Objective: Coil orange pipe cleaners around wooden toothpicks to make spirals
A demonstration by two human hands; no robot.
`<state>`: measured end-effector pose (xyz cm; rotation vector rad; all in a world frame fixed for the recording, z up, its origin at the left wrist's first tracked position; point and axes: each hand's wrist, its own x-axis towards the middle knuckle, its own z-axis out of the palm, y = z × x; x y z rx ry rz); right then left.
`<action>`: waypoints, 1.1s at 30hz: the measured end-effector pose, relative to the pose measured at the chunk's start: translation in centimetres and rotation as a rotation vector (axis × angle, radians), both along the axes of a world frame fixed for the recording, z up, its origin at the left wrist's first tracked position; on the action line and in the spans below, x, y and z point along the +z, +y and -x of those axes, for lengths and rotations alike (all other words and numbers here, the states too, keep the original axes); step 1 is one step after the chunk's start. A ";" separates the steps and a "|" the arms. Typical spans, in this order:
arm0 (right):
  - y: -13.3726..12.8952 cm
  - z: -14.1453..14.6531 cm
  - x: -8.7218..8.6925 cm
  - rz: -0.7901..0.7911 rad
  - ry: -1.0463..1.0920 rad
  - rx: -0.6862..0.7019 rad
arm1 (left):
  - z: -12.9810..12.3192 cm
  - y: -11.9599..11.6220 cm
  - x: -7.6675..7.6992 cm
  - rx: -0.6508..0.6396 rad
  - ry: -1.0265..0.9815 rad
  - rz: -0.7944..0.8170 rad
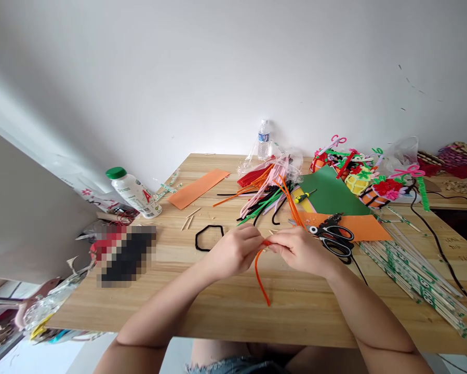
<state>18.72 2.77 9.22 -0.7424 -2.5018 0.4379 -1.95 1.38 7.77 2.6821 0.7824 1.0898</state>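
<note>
Between my two hands is an orange pipe cleaner (260, 280), its free end curving down over the wooden table. My left hand (237, 249) pinches it from one side with closed fingers. From the other side my right hand (301, 250) grips it too, fingertips almost touching those of the left. The fingers hide the part between them. Left of my left hand lies a black pipe cleaner bent into a hexagon (196, 243). Black-handled scissors (336, 243) rest just beyond my right hand, and several loose orange pipe cleaners (291, 202) lie behind the hands.
Pipe cleaners in several colours (256, 182) are heaped at the back, near a water bottle (263, 143). Green card (332, 192) carries a screwdriver (305, 196). Wrapped sticks (416, 275) lie right. A green-capped bottle (135, 195) and orange card (199, 188) are left.
</note>
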 end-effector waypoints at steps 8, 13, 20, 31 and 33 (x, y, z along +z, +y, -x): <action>0.7 -0.3 0.1 0.274 0.022 0.042 | 0.5 0.6 -0.4 -0.030 0.048 -0.365; -0.5 -0.1 -0.2 -0.119 0.005 -0.117 | -0.3 0.6 -0.4 0.059 -0.214 0.521; -0.3 -0.2 0.1 -0.026 0.005 -0.057 | -0.5 0.3 -0.4 0.038 -0.325 0.700; 0.4 -0.9 0.3 0.280 0.075 -0.033 | -0.5 0.6 -1.1 -0.060 -0.187 -0.261; 0.0 -0.7 0.4 0.102 0.101 -0.048 | -0.6 0.3 -0.7 -0.041 -0.308 0.050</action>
